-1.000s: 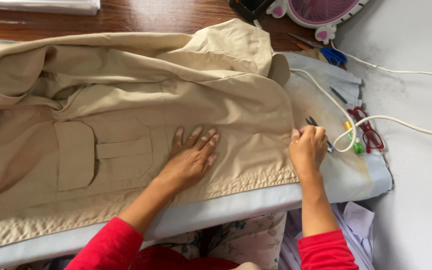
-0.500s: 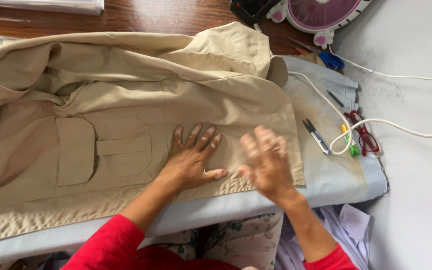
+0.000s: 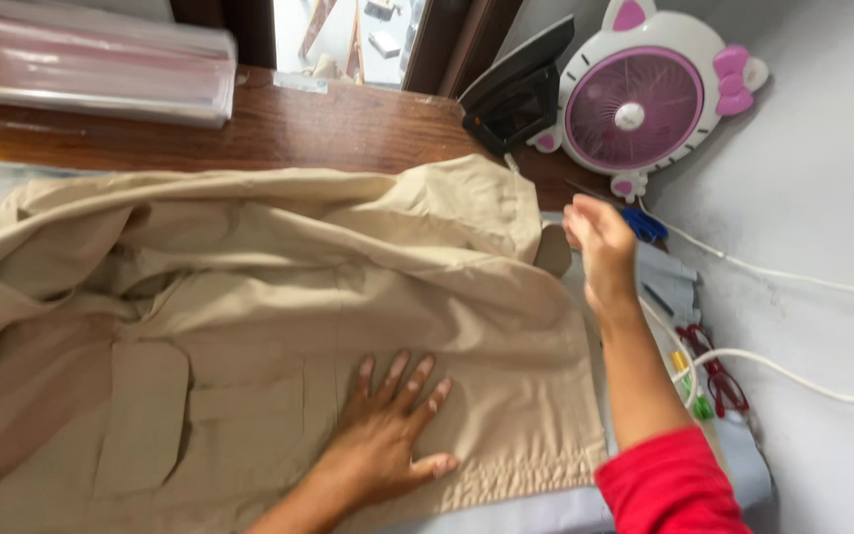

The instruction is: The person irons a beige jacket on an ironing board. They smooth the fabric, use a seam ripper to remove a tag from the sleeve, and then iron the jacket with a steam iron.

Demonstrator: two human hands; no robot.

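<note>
Two hands: left hand point(image 3: 387, 435) flat, grip wide, on soft, limp beige cotton jacket point(image 3: 279, 326); right hand point(image 3: 600, 247) lifted at two o'clock, loosely curled, empty.

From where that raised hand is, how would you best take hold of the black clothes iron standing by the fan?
Probably by the black clothes iron's upper handle edge, coming from its right, where the right hand hovers: it stands tilted on its heel, soleplate side not visible.
</note>
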